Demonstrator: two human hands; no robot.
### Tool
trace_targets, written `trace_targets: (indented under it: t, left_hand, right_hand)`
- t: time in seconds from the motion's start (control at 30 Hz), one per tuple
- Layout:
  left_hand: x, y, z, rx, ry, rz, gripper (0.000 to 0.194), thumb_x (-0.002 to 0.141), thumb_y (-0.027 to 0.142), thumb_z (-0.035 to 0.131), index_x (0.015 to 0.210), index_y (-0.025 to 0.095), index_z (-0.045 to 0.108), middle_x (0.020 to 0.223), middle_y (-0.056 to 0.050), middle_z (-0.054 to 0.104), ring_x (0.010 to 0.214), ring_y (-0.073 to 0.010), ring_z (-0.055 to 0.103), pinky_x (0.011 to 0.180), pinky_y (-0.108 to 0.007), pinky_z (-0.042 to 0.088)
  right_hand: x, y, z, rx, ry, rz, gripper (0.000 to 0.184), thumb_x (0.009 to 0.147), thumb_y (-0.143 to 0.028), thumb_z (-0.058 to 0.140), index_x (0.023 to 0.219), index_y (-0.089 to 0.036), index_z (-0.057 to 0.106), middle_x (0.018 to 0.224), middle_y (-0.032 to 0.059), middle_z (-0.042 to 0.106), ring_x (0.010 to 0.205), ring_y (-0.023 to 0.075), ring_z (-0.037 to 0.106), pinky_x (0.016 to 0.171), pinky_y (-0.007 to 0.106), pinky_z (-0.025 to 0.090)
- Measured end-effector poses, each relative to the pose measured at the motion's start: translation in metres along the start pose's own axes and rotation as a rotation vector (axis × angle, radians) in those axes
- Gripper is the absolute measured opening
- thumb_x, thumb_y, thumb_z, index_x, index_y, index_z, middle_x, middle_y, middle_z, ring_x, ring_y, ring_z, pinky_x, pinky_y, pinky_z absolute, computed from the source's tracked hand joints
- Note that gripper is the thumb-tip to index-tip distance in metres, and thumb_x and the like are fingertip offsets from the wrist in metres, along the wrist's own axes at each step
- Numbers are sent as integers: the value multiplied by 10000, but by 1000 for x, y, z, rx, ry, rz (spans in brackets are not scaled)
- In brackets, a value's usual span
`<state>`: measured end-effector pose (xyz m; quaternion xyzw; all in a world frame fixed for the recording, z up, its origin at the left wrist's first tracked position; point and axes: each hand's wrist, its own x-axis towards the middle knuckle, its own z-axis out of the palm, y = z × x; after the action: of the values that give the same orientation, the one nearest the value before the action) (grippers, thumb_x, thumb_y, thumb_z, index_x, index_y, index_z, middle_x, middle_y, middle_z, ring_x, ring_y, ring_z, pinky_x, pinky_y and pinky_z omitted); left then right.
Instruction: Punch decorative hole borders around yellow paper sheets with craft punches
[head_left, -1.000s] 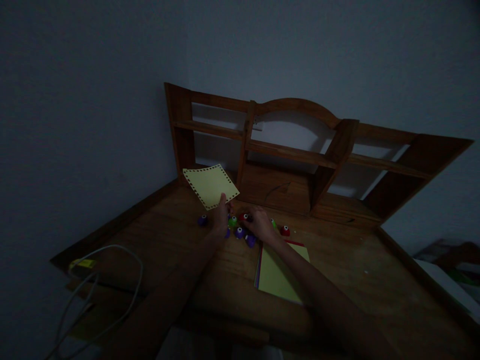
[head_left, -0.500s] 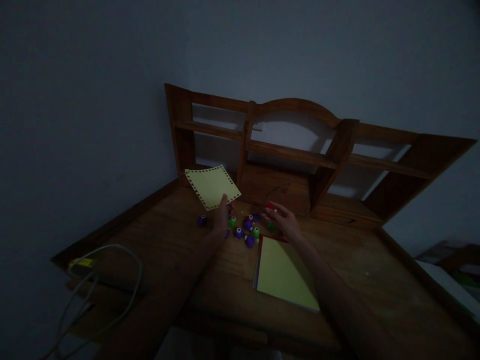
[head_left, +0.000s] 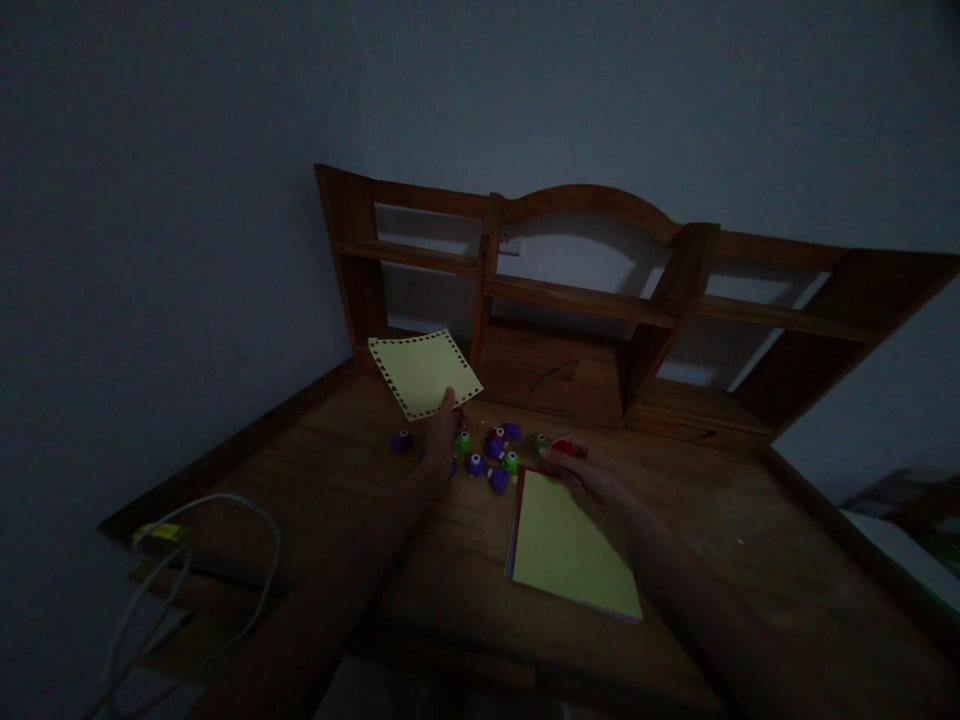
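Observation:
My left hand [head_left: 442, 425] pinches the lower right corner of a pale yellow paper sheet [head_left: 424, 372], thumb on top. Small punched holes line the edges of this sheet, which is held up above the desk. My right hand [head_left: 589, 465] is closed around a red craft punch [head_left: 565, 447], low over the desk. Close to its fingertips stands a green craft punch [head_left: 541, 441]. Between my hands lie several more punches, among them a purple one [head_left: 498, 480], a green one [head_left: 511, 462] and a red one [head_left: 496, 436]. My left wrist partly hides others.
A stack of coloured paper [head_left: 570, 545], yellow on top, lies under my right forearm. Wooden shelving [head_left: 577, 295] stands along the back of the desk [head_left: 697, 540]. A white cable [head_left: 277, 545] loops at the left edge, near a yellow object [head_left: 161, 532].
My right hand has moved right from the cluster of punches, raised with a red punch, then lower toward the desk. My left hand keeps the punched sheet in nearly the same place.

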<state>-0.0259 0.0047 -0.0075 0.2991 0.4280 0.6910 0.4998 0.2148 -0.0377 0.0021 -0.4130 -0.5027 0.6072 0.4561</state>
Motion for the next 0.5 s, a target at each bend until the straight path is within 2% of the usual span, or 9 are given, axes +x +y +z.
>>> trace_targets:
  t: [0.1,0.17,0.23,0.3,0.37,0.43,0.5]
  left_hand:
    - [-4,-1,1,16,-34,30,445,732,606,582,603,181,553,489,22,518,402,-97,455,432,-219,364]
    - [-7,-1,3,38,-83,38,451,725,607,594,575,184,548,484,16,514,407,-104,458,443,-230,375]
    - [-9,0,4,70,-124,38,481,723,624,587,532,186,532,474,6,508,406,-114,461,452,-245,385]
    - [-12,2,6,119,-103,65,491,726,625,588,510,189,524,465,-2,510,413,-127,474,475,-263,404]
    - [-16,3,8,170,-29,121,463,730,598,610,519,194,532,468,-7,523,450,-153,509,520,-284,431]
    - [-19,3,10,207,45,169,408,725,558,647,554,200,550,504,-16,558,535,-189,561,581,-305,453]
    - [-22,1,12,237,100,179,354,710,527,685,607,209,572,571,-28,604,650,-226,603,635,-323,466]
  right_hand:
    - [-11,1,-10,152,-37,89,239,650,-214,804,861,-193,693,795,14,716,633,128,658,552,219,531]
    - [-18,2,-15,255,-49,120,253,671,-166,785,906,-212,703,912,22,725,776,145,688,696,232,569]
    - [-22,5,-19,303,-44,123,260,680,-143,778,917,-221,707,956,25,725,843,147,691,767,228,571]
    - [-24,9,-21,311,-45,110,267,688,-165,780,939,-217,704,984,35,724,870,151,692,789,227,569]
    - [-24,11,-21,275,-71,93,267,708,-215,774,963,-198,695,990,55,726,821,145,699,747,216,569]
    - [-25,11,-20,236,-113,56,243,743,-253,748,966,-187,679,969,67,730,763,135,700,709,211,561]
    - [-27,10,-19,221,-157,21,225,769,-262,725,973,-188,665,945,67,734,770,141,702,737,230,554]
